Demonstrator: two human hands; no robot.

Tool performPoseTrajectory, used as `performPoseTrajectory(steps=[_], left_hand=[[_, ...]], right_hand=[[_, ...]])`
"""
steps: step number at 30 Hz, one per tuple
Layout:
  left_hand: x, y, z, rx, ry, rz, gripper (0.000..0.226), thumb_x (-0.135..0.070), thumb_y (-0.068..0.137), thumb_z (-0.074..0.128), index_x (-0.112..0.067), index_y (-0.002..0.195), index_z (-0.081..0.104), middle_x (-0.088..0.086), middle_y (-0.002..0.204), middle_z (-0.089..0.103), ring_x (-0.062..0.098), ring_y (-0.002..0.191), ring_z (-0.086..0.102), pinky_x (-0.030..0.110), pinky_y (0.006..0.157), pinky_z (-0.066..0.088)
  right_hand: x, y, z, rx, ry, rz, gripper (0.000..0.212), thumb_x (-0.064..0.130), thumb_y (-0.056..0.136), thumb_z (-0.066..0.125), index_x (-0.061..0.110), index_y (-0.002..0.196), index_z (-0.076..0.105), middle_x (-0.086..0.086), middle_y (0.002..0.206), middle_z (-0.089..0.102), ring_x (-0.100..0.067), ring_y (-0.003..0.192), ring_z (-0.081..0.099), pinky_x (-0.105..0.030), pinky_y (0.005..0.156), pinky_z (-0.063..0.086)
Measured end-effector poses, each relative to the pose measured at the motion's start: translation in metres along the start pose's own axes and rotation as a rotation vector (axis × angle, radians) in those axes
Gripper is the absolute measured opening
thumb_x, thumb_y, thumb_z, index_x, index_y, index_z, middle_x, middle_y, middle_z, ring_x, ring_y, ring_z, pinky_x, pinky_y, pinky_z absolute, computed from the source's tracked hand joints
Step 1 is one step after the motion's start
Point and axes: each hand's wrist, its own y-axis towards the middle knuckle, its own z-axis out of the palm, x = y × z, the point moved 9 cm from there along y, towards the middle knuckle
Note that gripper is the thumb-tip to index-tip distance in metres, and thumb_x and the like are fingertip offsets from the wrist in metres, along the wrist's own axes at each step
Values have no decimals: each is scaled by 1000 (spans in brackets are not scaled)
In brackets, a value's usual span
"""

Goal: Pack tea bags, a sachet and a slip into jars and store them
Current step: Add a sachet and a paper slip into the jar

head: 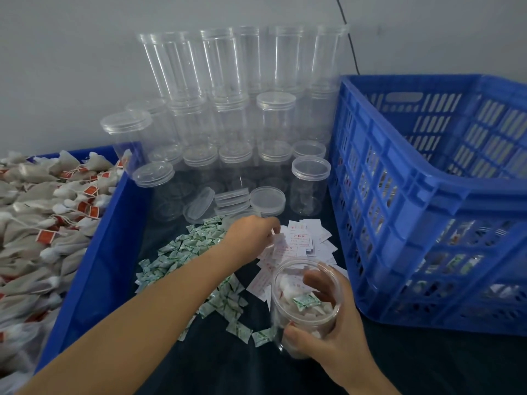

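Note:
My right hand [333, 334] grips an open clear jar [306, 280] near the front of the dark table. Inside the jar lie white tea bags and a green-and-white sachet [306, 301] on top. My left hand [252, 233] reaches across to the pile of white paper slips [302, 242] with red print, its fingertips curled onto a slip. Loose sachets [196, 252] are heaped just left of the slips. Tea bags [42, 223] with red tags fill a blue bin on the left.
Empty clear jars [236, 115] with lids are stacked against the wall at the back. Loose lids [268, 199] lie in front of them. A large blue slotted crate [427, 212] stands on the right. The bin's blue wall [94, 266] borders the left.

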Motion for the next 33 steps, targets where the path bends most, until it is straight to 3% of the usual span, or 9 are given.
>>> performPoseTrajectory(steps=[5, 8, 13, 17, 21, 26, 29, 33], left_hand=[[1, -1, 5, -22, -91, -22, 17, -19, 90, 61, -14, 106, 61, -1, 101, 69, 20, 93, 61, 28, 73, 47], [1, 0, 13, 38, -171, -12, 14, -24, 88, 67, -13, 96, 67, 0, 93, 69, 14, 82, 60, 26, 71, 49], [12, 0, 16, 87, -316, -62, 19, -29, 87, 69, -11, 87, 71, -5, 77, 61, 2, 63, 51, 8, 57, 40], [24, -2, 15, 41, -517, -162, 19, -24, 88, 68, -5, 85, 68, 1, 80, 63, 12, 68, 60, 27, 67, 57], [29, -5, 22, 107, -680, -245, 17, -21, 84, 73, -7, 77, 68, -1, 73, 64, 9, 60, 63, 22, 63, 58], [30, -10, 26, 128, -769, -301, 15, -15, 85, 71, -12, 71, 65, 1, 74, 64, 7, 55, 62, 20, 59, 56], [31, -11, 18, 77, -712, -287, 14, -3, 86, 68, -13, 79, 61, 0, 74, 63, 15, 65, 62, 35, 77, 58], [32, -15, 1, -6, -519, -228, 15, -10, 84, 71, -13, 98, 70, -4, 82, 65, 9, 71, 59, 29, 77, 54]], right_hand=[[0, 0, 1, -2, -1, 4, 83, 28, 54, 86, 49, 126, 51, 14, 122, 61, -10, 119, 60, -18, 90, 51], [1, 1, 2, 1, 25, 5, 78, 22, 55, 85, 45, 122, 54, 10, 121, 63, -15, 115, 63, -21, 87, 54], [2, 1, 0, -3, -3, -2, 77, 27, 55, 86, 47, 121, 54, 11, 122, 63, -17, 117, 61, -29, 93, 53], [-1, 0, -1, -5, -18, 2, 80, 33, 54, 88, 49, 124, 52, 11, 123, 61, -17, 120, 59, -27, 97, 51], [-4, 0, -1, -8, -42, 8, 83, 41, 54, 89, 50, 127, 50, 12, 125, 59, -17, 123, 57, -29, 100, 49], [-4, -1, -1, -16, -27, 25, 84, 58, 56, 89, 48, 129, 49, 13, 126, 59, -16, 125, 56, -23, 98, 48], [-6, -2, -1, -13, -40, 22, 84, 50, 55, 90, 49, 129, 48, 15, 126, 58, -15, 125, 55, -23, 98, 48], [-6, -1, -1, -9, -43, 12, 82, 41, 54, 88, 50, 126, 50, 17, 124, 59, -12, 123, 57, -20, 95, 49]])
